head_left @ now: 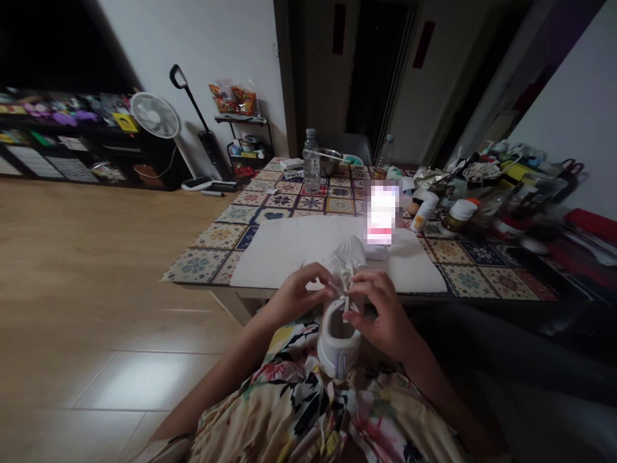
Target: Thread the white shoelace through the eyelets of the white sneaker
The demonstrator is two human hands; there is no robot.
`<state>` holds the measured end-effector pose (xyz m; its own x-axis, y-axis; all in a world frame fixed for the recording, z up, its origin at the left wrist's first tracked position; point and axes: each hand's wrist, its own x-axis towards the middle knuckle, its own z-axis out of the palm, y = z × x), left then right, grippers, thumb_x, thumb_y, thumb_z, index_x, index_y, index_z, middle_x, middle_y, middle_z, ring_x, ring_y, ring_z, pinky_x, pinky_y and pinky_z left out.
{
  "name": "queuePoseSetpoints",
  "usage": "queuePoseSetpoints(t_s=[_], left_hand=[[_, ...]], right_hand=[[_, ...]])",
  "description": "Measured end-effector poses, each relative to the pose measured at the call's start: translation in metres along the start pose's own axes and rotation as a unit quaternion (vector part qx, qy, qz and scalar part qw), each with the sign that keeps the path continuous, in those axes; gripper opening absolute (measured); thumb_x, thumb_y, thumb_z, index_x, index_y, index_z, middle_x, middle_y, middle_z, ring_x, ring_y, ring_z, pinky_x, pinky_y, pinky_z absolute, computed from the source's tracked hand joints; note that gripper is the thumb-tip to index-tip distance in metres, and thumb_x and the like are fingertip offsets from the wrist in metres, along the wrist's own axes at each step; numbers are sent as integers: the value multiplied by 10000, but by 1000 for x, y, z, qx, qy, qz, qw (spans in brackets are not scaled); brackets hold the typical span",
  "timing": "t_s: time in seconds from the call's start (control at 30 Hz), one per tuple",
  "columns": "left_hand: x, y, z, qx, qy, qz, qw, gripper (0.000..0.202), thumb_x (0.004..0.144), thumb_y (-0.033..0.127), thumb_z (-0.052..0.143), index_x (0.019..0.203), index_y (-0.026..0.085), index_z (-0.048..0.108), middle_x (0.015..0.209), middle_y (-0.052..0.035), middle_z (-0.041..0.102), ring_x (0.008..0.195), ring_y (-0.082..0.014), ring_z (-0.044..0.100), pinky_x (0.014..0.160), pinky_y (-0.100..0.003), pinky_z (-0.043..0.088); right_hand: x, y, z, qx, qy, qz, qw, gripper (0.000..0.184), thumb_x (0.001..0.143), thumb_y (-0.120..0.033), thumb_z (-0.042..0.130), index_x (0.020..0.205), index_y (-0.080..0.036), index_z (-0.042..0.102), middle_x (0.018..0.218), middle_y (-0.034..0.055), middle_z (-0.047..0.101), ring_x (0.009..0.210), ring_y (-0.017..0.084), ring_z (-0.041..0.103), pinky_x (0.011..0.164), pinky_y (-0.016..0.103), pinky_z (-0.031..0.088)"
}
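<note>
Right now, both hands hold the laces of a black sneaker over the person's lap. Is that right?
No: the sneaker is white, not black, in the head view. The left hand and right hand hold its laces over the person's lap.

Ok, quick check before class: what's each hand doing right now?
Left hand: closed, pinching the white shoelace of the white shoe.
Right hand: closed, also pinching the white shoelace.

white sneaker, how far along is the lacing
Looks done: the white lace already runs across the front of the white sneaker. In hand: the left hand and right hand both pinch the lace above the shoe's opening. Left: the ends look loose, and no finished bow shows.
</note>
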<state>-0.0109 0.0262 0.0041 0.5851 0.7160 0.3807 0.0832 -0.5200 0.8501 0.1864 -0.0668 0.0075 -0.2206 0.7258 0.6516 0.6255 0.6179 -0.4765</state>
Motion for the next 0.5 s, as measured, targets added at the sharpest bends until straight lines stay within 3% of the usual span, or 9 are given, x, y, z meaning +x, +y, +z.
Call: queuePoseSetpoints(t_s=[0.07,0.17,0.33,0.5], left_hand=[[-5,3,-2,-12,-48,23,998,222,855,375,670,839,154,685,865,-69,682,834,-188,622,784,-290,479],[-8,6,-2,-32,-84,49,995,316,911,443,592,903,150,712,905,-97,696,863,-197,637,808,-308,492],[-7,8,-2,-31,-104,99,989,309,847,439,688,993,171,732,965,-120,706,930,-216,642,855,-343,502],[-8,8,0,-14,-98,102,990,290,843,414,701,986,164,733,921,-107,705,884,-204,641,844,-343,505]], right_hand=[[0,-3,2,-36,-21,9,999,291,850,-311,689,1123,-255,605,1250,108,583,1187,286,533,1013,494,418],[2,-6,7,-48,-5,14,999,258,841,-223,667,1091,-258,614,1211,92,624,1150,272,565,998,476,432],[4,-8,14,-57,41,28,997,201,847,-164,615,1031,-240,595,1005,64,693,966,244,627,883,415,466],[3,-6,18,11,89,21,996,119,897,-141,537,942,-242,583,871,33,672,836,195,639,795,340,506]])
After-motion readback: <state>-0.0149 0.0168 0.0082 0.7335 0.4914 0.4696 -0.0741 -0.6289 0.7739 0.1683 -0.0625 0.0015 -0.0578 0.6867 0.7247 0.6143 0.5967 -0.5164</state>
